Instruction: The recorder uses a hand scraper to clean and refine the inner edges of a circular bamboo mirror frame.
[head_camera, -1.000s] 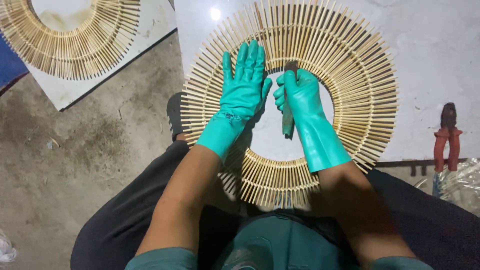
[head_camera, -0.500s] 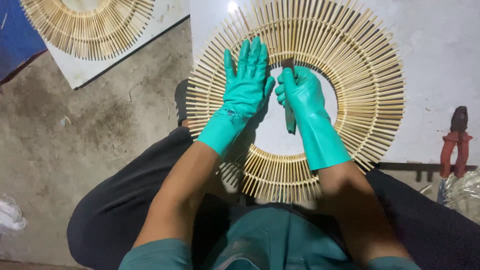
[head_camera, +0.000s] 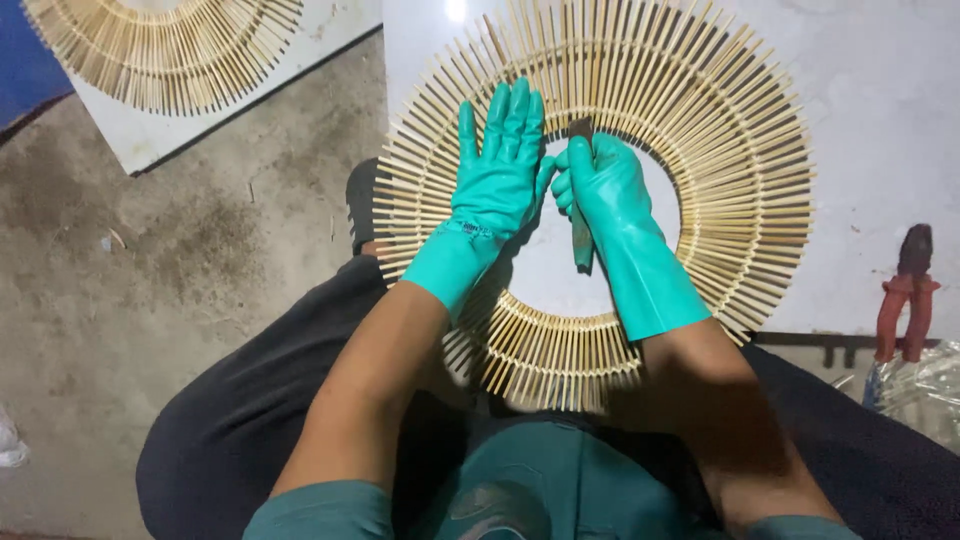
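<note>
Bamboo ring (head_camera: 740, 180) under two teal-gloved hands.
Left hand (head_camera: 498, 170) spread flat on sticks; right hand (head_camera: 600, 185) fisted around a dark tool (head_camera: 581, 235).

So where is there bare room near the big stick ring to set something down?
Bare white board lies right of the round ring of bamboo sticks, above the red-handled pliers. The ring's open middle is crowded: the left hand lies flat and the right hand grips a dark tool.
</note>
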